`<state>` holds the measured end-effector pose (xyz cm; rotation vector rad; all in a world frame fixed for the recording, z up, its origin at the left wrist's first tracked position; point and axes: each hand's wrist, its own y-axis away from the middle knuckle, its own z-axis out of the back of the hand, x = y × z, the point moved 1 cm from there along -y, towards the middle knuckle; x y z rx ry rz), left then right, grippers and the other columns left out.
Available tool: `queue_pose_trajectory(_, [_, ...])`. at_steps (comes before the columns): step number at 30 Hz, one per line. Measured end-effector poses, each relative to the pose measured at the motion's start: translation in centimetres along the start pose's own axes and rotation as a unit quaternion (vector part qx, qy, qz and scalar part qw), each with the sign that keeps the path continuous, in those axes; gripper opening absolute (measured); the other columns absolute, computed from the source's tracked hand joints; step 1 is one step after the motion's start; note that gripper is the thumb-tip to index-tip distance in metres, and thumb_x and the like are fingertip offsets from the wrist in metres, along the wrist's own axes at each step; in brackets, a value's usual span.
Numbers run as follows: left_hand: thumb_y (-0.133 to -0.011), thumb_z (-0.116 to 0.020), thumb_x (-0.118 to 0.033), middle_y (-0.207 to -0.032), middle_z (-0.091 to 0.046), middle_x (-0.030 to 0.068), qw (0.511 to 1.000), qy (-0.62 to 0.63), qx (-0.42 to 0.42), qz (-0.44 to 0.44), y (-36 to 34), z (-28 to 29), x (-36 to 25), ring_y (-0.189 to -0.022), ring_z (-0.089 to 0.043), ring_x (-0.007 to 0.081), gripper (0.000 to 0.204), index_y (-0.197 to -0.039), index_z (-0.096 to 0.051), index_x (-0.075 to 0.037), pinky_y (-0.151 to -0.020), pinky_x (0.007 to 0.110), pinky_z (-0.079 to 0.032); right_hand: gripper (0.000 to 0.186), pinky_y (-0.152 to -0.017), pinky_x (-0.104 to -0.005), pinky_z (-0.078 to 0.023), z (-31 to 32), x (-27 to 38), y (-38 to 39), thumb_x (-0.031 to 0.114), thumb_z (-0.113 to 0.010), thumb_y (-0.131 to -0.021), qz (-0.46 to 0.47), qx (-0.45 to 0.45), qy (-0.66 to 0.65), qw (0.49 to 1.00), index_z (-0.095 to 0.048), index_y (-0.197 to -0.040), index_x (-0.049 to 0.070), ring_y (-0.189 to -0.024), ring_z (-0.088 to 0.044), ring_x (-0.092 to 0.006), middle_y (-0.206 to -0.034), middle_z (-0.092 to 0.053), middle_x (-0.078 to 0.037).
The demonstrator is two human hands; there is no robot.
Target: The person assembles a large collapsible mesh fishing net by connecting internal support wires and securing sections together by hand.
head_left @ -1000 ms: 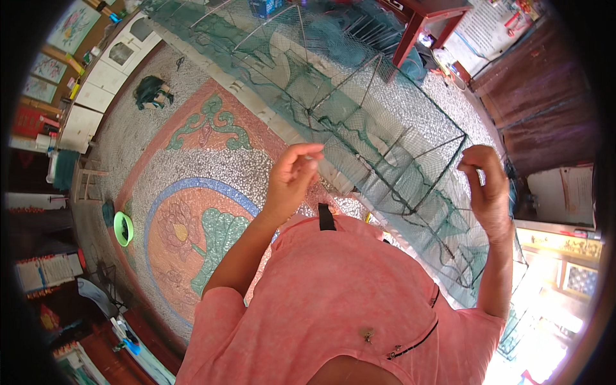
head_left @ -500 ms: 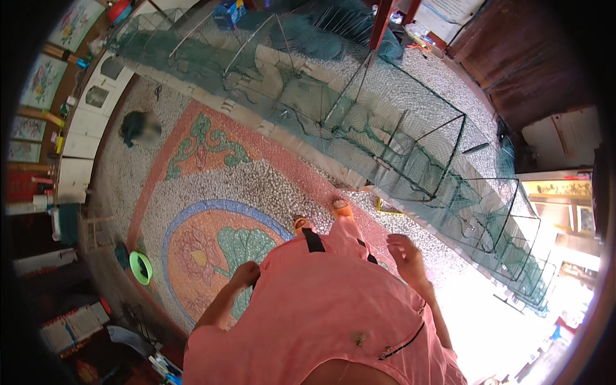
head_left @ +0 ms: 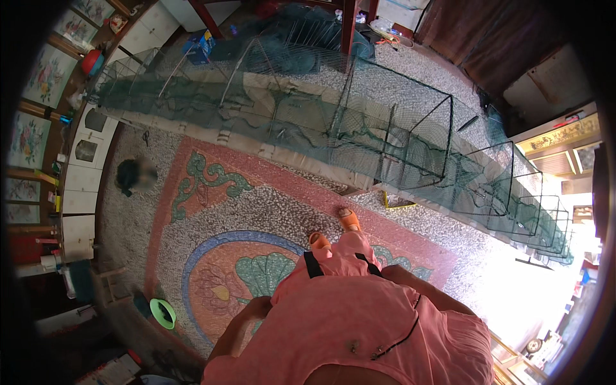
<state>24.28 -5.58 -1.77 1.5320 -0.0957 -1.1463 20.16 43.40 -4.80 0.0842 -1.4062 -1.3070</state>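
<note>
My left hand (head_left: 259, 307) hangs beside the hem of my pink shirt (head_left: 346, 314); its fingers are mostly hidden. On the other side, my right hand (head_left: 394, 274) is at my pink trousers, by a black strap (head_left: 368, 263), and its fingers do not show clearly. I see nothing held in either hand. Ahead of my orange slippers (head_left: 350, 219), a long green mesh net trap (head_left: 410, 141) with dark rectangular wire frames stretches from far left to right. It lies over a long pale strip (head_left: 276, 153).
A yellow-edged tray (head_left: 399, 200) lies by the pale strip. To the left are a green basin (head_left: 163, 313), a dark bundle (head_left: 133, 176) and scissors (head_left: 145, 138) on the patterned floor. White cabinets (head_left: 82, 173) line the left wall. A red post (head_left: 350, 25) stands beyond the net.
My right hand has dropped from its raised position to my trousers. My left hand stays by my side. The view has turned, and the net appears shifted.
</note>
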Motion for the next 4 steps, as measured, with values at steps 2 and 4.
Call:
queue_pose_trajectory(2, [-0.083,-0.066,-0.025,-0.093,-0.069,0.0091,0.999,0.020,-0.018,0.022,0.9,-0.6,-1.8,-0.083,-0.065,0.0173,0.029,-0.104,-0.065,-0.006,-0.074,0.032,-0.050,0.027,-0.072,-0.0458,-0.054,1.7,1.9,1.3,0.033,-0.060,-0.086,0.042,-0.002,0.035,0.998,-0.071,-0.095,0.010,-0.079,-0.067,-0.0360,-0.096,-0.068,-0.020])
queue_pose_trajectory(4, [-0.082,-0.068,-0.023,-0.095,-0.069,0.0095,0.996,0.038,-0.040,0.072,3.0,0.5,-9.1,-0.087,-0.065,0.0184,0.028,-0.104,-0.066,-0.006,-0.075,0.032,-0.050,0.031,-0.073,-0.0487,-0.054,-0.3,3.9,5.7,0.038,-0.060,-0.086,0.051,-0.055,-0.084,0.994,-0.072,-0.100,0.013,-0.082,-0.068,-0.0374,-0.099,-0.068,-0.020])
